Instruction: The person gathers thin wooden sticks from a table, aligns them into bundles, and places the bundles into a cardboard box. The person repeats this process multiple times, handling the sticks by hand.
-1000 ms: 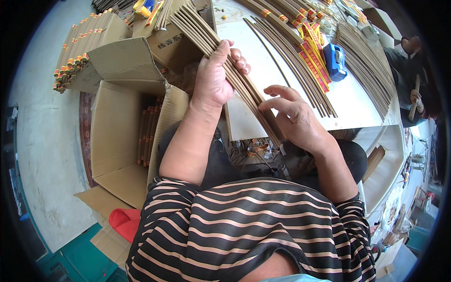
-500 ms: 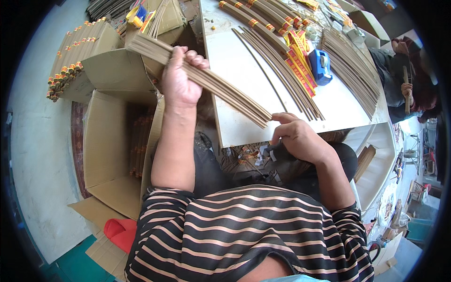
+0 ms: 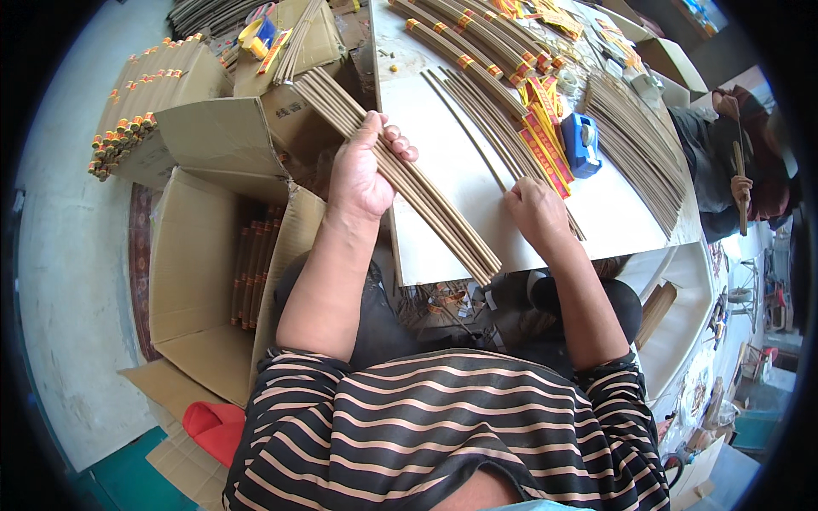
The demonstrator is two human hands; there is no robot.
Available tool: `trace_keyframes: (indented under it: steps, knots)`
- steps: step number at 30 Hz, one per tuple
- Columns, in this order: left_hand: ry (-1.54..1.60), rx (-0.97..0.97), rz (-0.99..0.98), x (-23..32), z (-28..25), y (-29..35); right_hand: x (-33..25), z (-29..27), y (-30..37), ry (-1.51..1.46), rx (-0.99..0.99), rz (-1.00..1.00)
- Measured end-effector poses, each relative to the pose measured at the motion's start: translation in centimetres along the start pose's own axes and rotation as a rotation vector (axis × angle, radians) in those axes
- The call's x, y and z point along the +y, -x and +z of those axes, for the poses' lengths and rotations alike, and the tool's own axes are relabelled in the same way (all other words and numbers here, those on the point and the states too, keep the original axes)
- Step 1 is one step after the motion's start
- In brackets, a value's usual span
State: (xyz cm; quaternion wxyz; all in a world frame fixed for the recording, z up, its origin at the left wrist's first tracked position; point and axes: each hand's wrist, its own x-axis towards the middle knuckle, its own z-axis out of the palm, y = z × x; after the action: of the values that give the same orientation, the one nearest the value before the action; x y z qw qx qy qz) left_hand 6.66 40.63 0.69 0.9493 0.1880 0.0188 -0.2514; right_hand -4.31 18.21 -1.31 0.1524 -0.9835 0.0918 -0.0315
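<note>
My left hand (image 3: 373,170) is closed round a bundle of thin brown incense sticks (image 3: 443,221), held aslant above the table's left front corner. The bundle's near ends point toward me and fan slightly. My right hand (image 3: 540,213) rests low over the white table (image 3: 443,266), fingers pinched together at the near ends of loose incense sticks (image 3: 490,128); its fingertips are partly hidden but seem to grip a stick lying at the left. Beside it lie red and yellow paper labels (image 3: 545,146) and a blue tape dispenser (image 3: 583,146).
Banded stick bundles (image 3: 469,43) lie at the table's back, a wide spread of sticks (image 3: 635,153) to the right. An open cardboard box (image 3: 192,255) at my left contains wrapped bundles (image 3: 256,264). More are stacked far left (image 3: 141,85). Another person's hand (image 3: 741,189) grips sticks at right.
My left hand has brought the bundle rightward and nearer, turning it steeper. The right hand has left the bundle's end and moved onto the loose sticks, its fingers now pinched.
</note>
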Motion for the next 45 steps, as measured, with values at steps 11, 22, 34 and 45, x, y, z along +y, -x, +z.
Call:
trace_keyframes:
  steps: [11, 22, 34, 45]
  knots:
    - [0.016, 0.031, -0.044, -0.9, 0.3, 0.3, -3.5, -4.0, 3.1, -0.525, 0.032, 0.155]
    - [0.0, 0.006, 0.005, -1.1, 0.1, 0.5, -9.3, -7.7, 6.7, -0.53, 0.125, -0.297]
    - [0.057, 0.033, 0.019, -1.0, 0.2, 0.5, -9.2, -6.5, 6.8, -0.479, 0.098, -0.447]
    - [-0.102, -0.036, 0.023, -1.4, 0.7, 1.0, -9.1, -5.2, 4.9, -0.39, 0.07, -0.295]
